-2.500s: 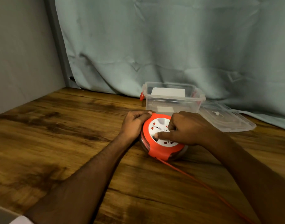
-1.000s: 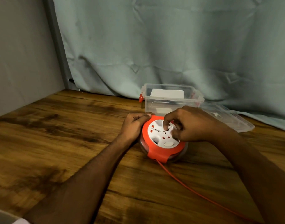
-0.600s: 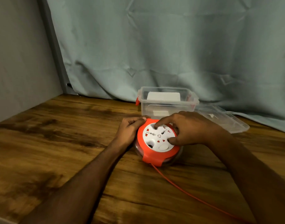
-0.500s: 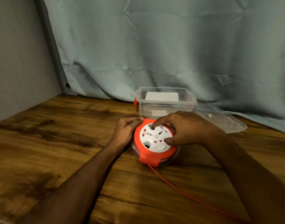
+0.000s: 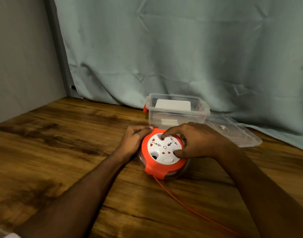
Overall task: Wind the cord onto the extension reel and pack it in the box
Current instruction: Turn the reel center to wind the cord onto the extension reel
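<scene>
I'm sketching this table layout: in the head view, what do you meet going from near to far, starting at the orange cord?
Cord → extension reel → clear box → curtain.

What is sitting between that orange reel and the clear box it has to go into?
Nothing visible. The reel rests on the table directly in front of the open box, whose lid lies off to the right. Something white already sits inside the box. The orange cord trails toward the viewer, not yet fully wound.
</scene>
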`<state>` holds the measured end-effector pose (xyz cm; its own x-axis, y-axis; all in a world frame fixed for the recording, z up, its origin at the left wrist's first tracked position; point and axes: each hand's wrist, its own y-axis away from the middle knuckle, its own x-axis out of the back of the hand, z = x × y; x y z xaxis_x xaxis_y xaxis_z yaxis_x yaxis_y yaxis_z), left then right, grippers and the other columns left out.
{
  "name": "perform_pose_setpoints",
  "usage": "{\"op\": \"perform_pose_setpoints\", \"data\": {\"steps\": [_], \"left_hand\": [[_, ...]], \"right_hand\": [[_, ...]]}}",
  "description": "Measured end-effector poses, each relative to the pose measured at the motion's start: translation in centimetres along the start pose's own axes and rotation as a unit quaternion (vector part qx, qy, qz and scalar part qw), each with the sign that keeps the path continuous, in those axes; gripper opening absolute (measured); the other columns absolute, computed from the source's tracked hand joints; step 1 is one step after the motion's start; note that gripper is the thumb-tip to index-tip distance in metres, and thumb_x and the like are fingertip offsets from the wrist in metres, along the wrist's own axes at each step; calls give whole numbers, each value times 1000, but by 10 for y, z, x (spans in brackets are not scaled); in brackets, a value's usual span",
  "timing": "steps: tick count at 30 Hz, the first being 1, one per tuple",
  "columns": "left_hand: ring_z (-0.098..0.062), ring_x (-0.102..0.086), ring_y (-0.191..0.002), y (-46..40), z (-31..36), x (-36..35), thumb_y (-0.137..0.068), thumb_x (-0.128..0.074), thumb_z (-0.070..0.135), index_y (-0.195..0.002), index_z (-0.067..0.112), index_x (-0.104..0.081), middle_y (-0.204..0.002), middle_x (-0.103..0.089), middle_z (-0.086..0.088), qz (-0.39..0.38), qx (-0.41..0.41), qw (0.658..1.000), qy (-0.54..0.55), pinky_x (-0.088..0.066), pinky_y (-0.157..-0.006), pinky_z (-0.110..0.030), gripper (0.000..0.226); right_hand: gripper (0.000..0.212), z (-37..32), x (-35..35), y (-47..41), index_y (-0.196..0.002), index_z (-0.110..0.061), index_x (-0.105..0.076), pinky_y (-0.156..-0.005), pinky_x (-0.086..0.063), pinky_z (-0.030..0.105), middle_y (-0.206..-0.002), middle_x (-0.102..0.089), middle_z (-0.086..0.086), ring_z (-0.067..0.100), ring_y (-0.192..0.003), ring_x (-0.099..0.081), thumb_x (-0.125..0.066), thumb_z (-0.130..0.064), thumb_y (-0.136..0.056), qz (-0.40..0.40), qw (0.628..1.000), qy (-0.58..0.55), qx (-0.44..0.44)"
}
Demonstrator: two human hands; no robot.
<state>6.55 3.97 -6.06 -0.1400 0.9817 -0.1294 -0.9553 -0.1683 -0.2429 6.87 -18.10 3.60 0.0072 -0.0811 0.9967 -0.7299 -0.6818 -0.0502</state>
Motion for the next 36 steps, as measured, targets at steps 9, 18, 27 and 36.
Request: {"op": "perform_pose_setpoints", "data": {"steps": [9,18,27,36], "left_hand": [[-34,-72,-90,-2,0,-5,-98,-63,7,-106,0,-80,-103,-77,-29,9,-5,1000,12,-58,-86,-43,19],[-26,-72,-89,-7,-3,-7,-98,-63,4,-107,-1,-79,-98,-80,-19,12,-27,1000,8,-57,-83,-33,19],[-29,-70,-88,-6,-4,-7,-99,-62,5,-108,-1,-78,-100,-78,-25,18,-30,999,6,-56,-83,-37,19],[-26,-72,-88,-3,-1,-7,-99,-62,5,-104,3,-80,-102,-78,-22,3,-28,1000,1,-57,-82,-35,19]], "right_hand": [[63,-4,-1,2,-115,-46,-62,-74,-35,28,-104,-52,-20,7,-92,-48,-77,-69,-58,36,997,69,-29],[66,-19,-12,-4,-55,-22,-46,-54,-31,28,-59,-50,-9,10,-61,-50,-66,-84,-68,46,997,54,-24],[18,-7,-2,-2,-80,-31,-67,-58,-44,28,-65,-58,-13,6,-68,-58,-76,-47,-81,49,999,-17,6],[66,4,-2,-1,-133,-59,-52,-73,-51,27,-112,-61,-23,7,-97,-59,-78,-37,-76,1,1000,-19,-2]]}}
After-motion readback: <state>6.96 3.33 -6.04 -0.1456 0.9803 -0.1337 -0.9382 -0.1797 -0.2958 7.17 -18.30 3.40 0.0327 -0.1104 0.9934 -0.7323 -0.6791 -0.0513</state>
